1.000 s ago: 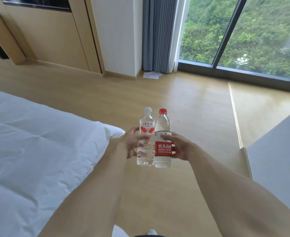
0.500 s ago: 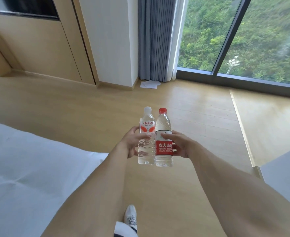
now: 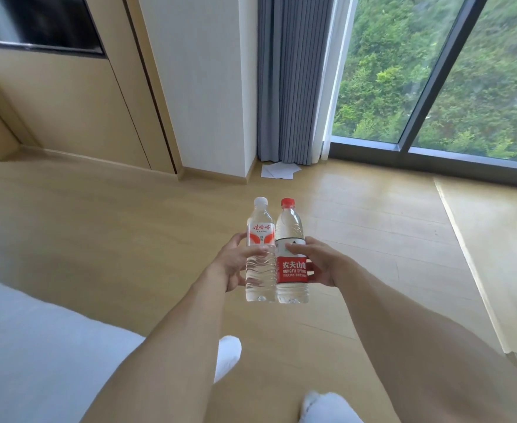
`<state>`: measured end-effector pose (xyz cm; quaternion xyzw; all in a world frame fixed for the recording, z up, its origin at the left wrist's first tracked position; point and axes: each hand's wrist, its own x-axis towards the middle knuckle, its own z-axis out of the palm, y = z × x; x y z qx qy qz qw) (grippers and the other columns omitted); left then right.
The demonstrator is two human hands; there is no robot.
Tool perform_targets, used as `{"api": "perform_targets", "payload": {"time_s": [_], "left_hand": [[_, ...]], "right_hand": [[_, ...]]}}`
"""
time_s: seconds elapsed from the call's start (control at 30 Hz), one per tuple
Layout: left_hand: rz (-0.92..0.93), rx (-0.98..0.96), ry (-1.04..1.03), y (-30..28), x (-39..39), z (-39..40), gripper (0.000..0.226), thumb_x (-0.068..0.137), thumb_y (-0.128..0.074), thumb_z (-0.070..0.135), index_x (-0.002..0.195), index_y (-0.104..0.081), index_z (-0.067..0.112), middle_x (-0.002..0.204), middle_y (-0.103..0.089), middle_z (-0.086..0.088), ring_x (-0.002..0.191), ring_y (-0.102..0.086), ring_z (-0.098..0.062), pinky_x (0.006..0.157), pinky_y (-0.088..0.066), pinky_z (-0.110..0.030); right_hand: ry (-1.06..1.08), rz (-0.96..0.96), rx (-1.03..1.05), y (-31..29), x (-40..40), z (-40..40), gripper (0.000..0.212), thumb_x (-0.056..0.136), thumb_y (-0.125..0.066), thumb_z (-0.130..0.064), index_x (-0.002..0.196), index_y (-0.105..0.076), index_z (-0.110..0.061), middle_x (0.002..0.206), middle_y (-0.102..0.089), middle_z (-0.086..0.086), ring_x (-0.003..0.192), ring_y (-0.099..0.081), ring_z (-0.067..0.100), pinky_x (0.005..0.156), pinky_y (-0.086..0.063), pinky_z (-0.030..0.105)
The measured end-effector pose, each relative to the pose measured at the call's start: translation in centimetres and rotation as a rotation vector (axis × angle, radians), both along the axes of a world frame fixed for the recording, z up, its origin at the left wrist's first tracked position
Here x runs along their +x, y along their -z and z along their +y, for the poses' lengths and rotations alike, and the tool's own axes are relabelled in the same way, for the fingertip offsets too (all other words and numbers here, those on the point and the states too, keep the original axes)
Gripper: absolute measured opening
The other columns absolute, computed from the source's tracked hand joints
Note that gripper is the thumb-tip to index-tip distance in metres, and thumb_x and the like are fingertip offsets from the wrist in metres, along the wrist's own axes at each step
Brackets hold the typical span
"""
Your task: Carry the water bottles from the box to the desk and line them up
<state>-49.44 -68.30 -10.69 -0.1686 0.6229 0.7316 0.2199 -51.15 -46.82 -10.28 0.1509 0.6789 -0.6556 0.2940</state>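
Observation:
Two upright water bottles are held side by side, touching, out in front of me above the wooden floor. My left hand (image 3: 235, 261) grips the clear bottle with the white cap and orange-white label (image 3: 260, 239). My right hand (image 3: 318, 261) grips the bottle with the red cap and red label (image 3: 290, 227). Neither the box nor the desk is in view.
A white bed (image 3: 37, 346) fills the lower left. A wood-panelled wall (image 3: 67, 111) with a dark screen (image 3: 37, 19) stands ahead on the left, a grey curtain (image 3: 293, 77) and a floor-to-ceiling window (image 3: 434, 71) ahead on the right. White papers (image 3: 278, 170) lie at the curtain's foot. My white shoes (image 3: 228, 358) show below.
I have walked forward past the bed's corner; the wall and window are closer and the bed has slid down and left. Both hands keep the same grip on the bottles.

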Motion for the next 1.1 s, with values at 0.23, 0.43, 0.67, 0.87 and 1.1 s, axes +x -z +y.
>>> {"api": "perform_targets", "payload": {"time_s": [0.23,0.43,0.67,0.87,1.1], "left_hand": [[-0.050,-0.028,-0.111,1.9,-9.8,-3.2,0.060,0.072,-0.089,0.018,0.124,-0.060,0.032,0.104,-0.076,-0.011,0.091,-0.072,-0.030,0.072,-0.059,-0.064],[-0.097,-0.030,-0.259,2.6,-19.5,-5.5,0.063,0.073,-0.088,0.018,0.127,-0.058,0.030,0.110,-0.074,-0.013,0.102,-0.070,-0.036,0.076,-0.055,-0.070],[-0.102,0.034,-0.427,2.3,-28.0,-8.8,0.064,0.072,-0.089,0.017,0.126,-0.058,0.032,0.106,-0.077,-0.013,0.098,-0.073,-0.037,0.077,-0.056,-0.068],[-0.105,0.042,-0.549,2.3,-31.8,-14.9,0.074,0.070,-0.091,0.018,0.132,-0.053,0.033,0.117,-0.072,-0.016,0.107,-0.069,-0.039,0.080,-0.054,-0.071],[-0.085,0.042,-0.650,3.0,-36.1,-25.3,0.071,0.075,-0.087,0.015,0.134,-0.053,0.034,0.110,-0.075,-0.015,0.100,-0.072,-0.037,0.077,-0.055,-0.069]], "right_hand": [[-0.101,-0.029,-0.010,2.3,-12.1,-3.9,0.028,0.089,-0.075,-0.025,0.114,-0.061,-0.024,0.105,-0.071,0.010,0.091,-0.070,0.026,0.072,-0.060,0.042],[-0.231,-0.061,-0.011,3.0,-24.4,-7.2,0.026,0.090,-0.074,-0.024,0.112,-0.060,-0.024,0.103,-0.072,0.010,0.089,-0.070,0.026,0.071,-0.060,0.041],[-0.400,-0.073,0.014,2.1,-36.6,-11.9,0.034,0.087,-0.077,-0.025,0.117,-0.063,-0.022,0.108,-0.073,0.012,0.096,-0.071,0.029,0.078,-0.060,0.045],[-0.538,-0.089,-0.003,2.4,-43.0,-19.7,0.035,0.086,-0.078,-0.024,0.117,-0.063,-0.022,0.106,-0.073,0.012,0.095,-0.071,0.028,0.073,-0.061,0.044],[-0.634,-0.075,-0.005,3.0,-49.0,-31.3,0.038,0.083,-0.081,-0.025,0.116,-0.064,-0.023,0.110,-0.073,0.014,0.099,-0.071,0.032,0.075,-0.061,0.046]]}}
